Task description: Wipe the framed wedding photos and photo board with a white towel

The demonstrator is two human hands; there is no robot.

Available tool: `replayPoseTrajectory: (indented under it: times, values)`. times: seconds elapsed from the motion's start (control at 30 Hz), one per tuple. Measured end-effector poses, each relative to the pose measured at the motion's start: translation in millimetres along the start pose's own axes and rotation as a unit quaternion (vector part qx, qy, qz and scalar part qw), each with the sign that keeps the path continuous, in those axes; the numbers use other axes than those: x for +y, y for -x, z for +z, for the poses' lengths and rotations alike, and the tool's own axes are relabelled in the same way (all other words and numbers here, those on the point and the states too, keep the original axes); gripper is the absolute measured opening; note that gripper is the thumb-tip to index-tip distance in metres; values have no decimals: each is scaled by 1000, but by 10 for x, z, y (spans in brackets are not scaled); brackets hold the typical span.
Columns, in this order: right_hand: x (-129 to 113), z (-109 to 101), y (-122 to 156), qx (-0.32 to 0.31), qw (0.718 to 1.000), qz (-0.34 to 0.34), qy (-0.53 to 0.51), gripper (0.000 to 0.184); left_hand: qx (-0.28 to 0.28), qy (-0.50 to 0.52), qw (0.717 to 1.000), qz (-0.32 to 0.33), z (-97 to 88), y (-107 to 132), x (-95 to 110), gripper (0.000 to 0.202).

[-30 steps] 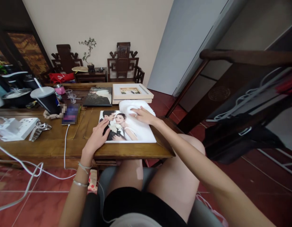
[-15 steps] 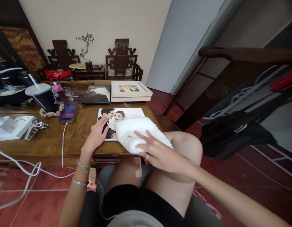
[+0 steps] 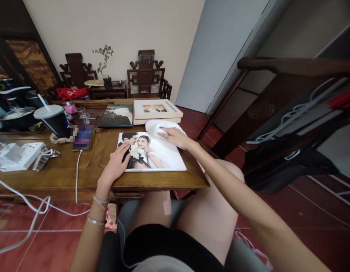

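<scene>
A flat wedding photo panel (image 3: 167,156) lies face up near the front edge of the wooden table (image 3: 152,180); it pictures a couple. Spread over the panel's left edge, my left hand (image 3: 117,160) rests flat with its fingers extended. My right hand (image 3: 178,139) grips a bunched white towel (image 3: 155,127) at the panel's upper right edge. The towel covers part of that far edge, and some of my right fingers are hidden in its folds.
Behind the panel sit a dark album (image 3: 116,115) and a pale framed box (image 3: 175,113). To the left are a phone (image 3: 83,138) on a white cable, a lidded cup (image 3: 53,121) and a power strip (image 3: 24,155). A wooden chair back (image 3: 256,107) rises at right.
My right hand has moved the towel away from me, from the panel's lower right to its far edge, uncovering most of the picture. My left hand stays on the left edge.
</scene>
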State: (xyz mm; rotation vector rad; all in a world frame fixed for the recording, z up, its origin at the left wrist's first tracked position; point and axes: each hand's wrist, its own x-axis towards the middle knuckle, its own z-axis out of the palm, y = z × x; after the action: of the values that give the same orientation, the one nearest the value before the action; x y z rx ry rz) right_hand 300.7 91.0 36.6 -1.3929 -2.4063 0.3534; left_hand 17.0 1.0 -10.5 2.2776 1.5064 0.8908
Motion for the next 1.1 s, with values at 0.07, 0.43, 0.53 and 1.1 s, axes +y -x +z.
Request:
replayPoseTrajectory:
  times: [0.07, 0.43, 0.53, 1.1]
  values:
    - [-28, 14, 42, -3, 1000, -14, 26, 38, 2, 3, 1000, -2, 11, -2, -1, 45]
    - [-655, 17, 1512, -76, 982, -173, 28, 32, 0, -16, 1000, -16, -2, 2, 99, 46]
    - [-686, -57, 1533, -103, 977, -187, 9, 31, 1, -20, 1000, -12, -2, 3, 93, 47]
    - [-533, 335, 107, -35, 990, -79, 116, 44, 6, -11, 1000, -8, 32, -11, 7, 46]
